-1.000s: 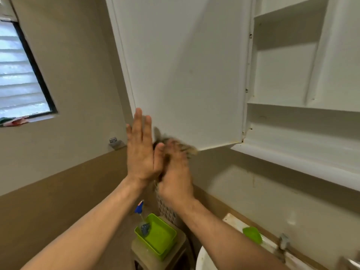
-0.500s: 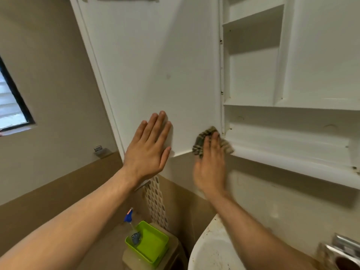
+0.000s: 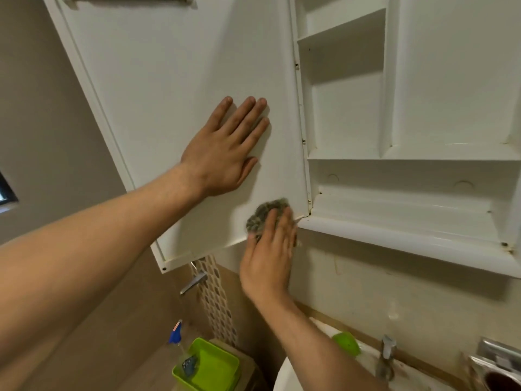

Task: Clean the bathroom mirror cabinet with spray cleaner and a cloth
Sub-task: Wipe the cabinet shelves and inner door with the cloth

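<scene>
The white cabinet door stands swung open, its inner face toward me. My left hand lies flat on that face with fingers straight. Lower down, my right hand presses a crumpled grey-green cloth against the door's bottom corner near the hinge, fingers straight over the cloth. To the right the open cabinet shows bare white shelves. The spray bottle, with a blue nozzle, stands far below in a green tub.
A white sink with a metal tap lies under the cabinet. A green soap dish sits on its ledge. A wall tap sticks out below the door's lower edge. A window corner shows at far left.
My left hand has slid up and right on the door's inner face. My right hand with the cloth has moved from the door's bottom edge to the corner by the hinge.
</scene>
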The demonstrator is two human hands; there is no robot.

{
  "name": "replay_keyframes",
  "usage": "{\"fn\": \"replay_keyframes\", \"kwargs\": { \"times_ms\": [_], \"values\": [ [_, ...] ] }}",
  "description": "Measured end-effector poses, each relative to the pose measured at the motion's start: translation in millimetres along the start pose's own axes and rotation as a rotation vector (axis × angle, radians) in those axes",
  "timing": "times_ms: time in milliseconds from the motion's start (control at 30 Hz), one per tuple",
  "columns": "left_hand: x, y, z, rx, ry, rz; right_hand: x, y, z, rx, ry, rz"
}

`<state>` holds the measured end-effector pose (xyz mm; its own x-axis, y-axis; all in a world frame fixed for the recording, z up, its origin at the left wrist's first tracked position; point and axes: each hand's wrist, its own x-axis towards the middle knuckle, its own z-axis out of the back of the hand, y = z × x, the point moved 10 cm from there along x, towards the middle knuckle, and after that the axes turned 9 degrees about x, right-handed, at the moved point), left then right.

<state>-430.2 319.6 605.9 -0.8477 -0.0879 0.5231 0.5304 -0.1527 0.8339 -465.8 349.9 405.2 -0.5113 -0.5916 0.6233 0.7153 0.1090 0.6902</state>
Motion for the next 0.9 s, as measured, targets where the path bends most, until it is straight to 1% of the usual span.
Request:
{"fn": "replay_keyframes", "kwargs": {
  "times_ms": [33,67,100,200,233,300,433,467,567,633,733,800,833,867,900],
  "values": [
    [-1,-3,0,-0.006,0.000,-0.001,-14,8,-8,-0.090,0.048,0.120],
    [-2,-6,0,-0.012,-0.001,-0.007,-18,5,-10,-0.190,0.086,0.196],
    [-2,-8,0,-0.014,-0.003,-0.015,-11,-6,-4,-0.252,0.092,0.192],
    [-7,-14,0,-0.022,-0.007,-0.046,25,-43,37,-0.280,-0.008,-0.060],
    [-8,-16,0,-0.019,-0.008,-0.049,30,-45,44,-0.294,-0.025,-0.103],
    [-9,-16,1,-0.027,-0.009,-0.039,29,-37,41,-0.268,0.007,-0.118],
    [-11,-16,2,-0.032,0.007,-0.033,36,-43,48,-0.235,0.152,-0.111],
    [-12,-16,2,-0.033,0.010,-0.036,43,-48,56,-0.232,0.166,-0.122],
    [-12,-17,4,-0.043,0.013,-0.041,51,-52,69,-0.193,0.130,-0.198],
    [-12,-17,5,-0.057,0.022,-0.042,36,-28,52,-0.115,0.171,-0.149],
    [-12,-18,5,-0.049,0.050,-0.056,11,11,25,-0.035,0.291,0.102],
    [-14,-17,8,-0.063,0.061,-0.072,22,8,39,-0.071,0.251,0.217],
    [-16,-15,9,-0.067,0.064,-0.079,34,1,52,-0.099,0.196,0.224],
    [-18,-14,11,-0.069,0.065,-0.088,50,-7,66,-0.118,0.125,0.187],
    [-20,-14,12,-0.066,0.063,-0.097,67,-13,83,-0.073,0.033,0.127]
  ]
}}
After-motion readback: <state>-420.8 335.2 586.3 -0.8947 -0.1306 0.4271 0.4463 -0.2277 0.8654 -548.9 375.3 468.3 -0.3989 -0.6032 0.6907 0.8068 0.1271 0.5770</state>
